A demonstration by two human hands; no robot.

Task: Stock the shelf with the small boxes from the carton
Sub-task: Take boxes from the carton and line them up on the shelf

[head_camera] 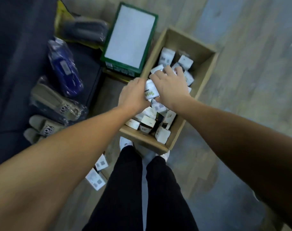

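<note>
Fingers of both hands (171,88) clasp one small box (151,90) above the carton (203,52).

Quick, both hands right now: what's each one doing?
Left hand: grips a small white box over the carton.
Right hand: fingers spread over the boxes in the carton; whether it grips one cannot be told.

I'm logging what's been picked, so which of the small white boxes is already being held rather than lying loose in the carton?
The small white box with green lettering, gripped between the left hand and right hand above the brown cardboard carton. The other boxes lie loose inside.
</note>
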